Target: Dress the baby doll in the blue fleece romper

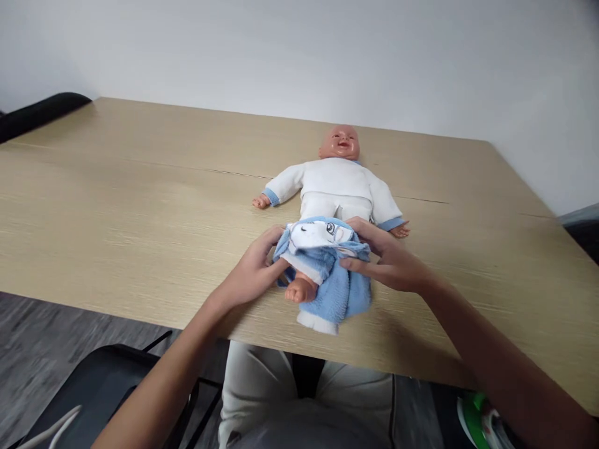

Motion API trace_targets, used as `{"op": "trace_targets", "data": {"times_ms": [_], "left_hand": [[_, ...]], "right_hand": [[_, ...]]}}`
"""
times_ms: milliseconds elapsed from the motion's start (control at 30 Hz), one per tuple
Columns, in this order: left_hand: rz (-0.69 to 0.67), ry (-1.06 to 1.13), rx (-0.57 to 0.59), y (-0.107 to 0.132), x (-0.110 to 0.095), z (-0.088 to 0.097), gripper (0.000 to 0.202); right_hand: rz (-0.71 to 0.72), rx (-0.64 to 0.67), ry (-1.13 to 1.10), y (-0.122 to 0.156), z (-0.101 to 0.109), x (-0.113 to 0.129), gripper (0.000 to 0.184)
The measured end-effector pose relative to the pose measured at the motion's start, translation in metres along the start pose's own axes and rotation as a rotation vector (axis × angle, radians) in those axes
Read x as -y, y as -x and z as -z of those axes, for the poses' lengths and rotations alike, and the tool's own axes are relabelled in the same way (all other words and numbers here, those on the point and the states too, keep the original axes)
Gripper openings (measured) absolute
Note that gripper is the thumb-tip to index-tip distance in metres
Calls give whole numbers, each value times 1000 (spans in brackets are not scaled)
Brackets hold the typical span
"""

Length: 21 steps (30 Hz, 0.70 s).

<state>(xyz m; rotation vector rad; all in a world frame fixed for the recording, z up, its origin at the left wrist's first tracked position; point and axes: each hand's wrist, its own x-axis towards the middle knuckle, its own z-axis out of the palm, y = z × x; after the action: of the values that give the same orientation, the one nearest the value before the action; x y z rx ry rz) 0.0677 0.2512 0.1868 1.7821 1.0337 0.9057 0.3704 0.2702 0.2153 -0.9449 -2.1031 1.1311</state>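
A baby doll (337,178) in a white top with blue cuffs lies on its back, head away from me and arms spread. Fuzzy blue doll pants (353,290) with a white animal face and white cuffs are bunched around its legs. One bare foot pokes out of a pant leg; the other foot is hidden in the cloth. My left hand (262,265) grips the left side of the pants, thumb near the leg opening. On the right side, my right hand (390,259) pinches the pants between thumb and fingers.
The doll lies on a light wooden table (163,206) against a white wall. Below its front edge at left stands a black chair (93,386) with a white cable. A green and white item (475,418) is at lower right.
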Motion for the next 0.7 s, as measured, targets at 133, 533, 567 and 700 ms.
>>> {"op": "trace_targets", "data": {"times_ms": [133, 533, 567, 700], "left_hand": [[-18, -11, 162, 0, -8, 12, 56], [-350, -381, 415, -73, -65, -5, 38], [-338, -383, 480, -85, -66, -5, 35], [-135, -138, 738, -126, -60, -7, 37]], "right_hand": [[-39, -16, -210, 17, 6, -19, 24], [-216, -217, -825, 32, -7, -46, 29], [-215, -249, -838, 32, -9, -46, 28], [-217, -284, -805, 34, -10, -49, 33]]}}
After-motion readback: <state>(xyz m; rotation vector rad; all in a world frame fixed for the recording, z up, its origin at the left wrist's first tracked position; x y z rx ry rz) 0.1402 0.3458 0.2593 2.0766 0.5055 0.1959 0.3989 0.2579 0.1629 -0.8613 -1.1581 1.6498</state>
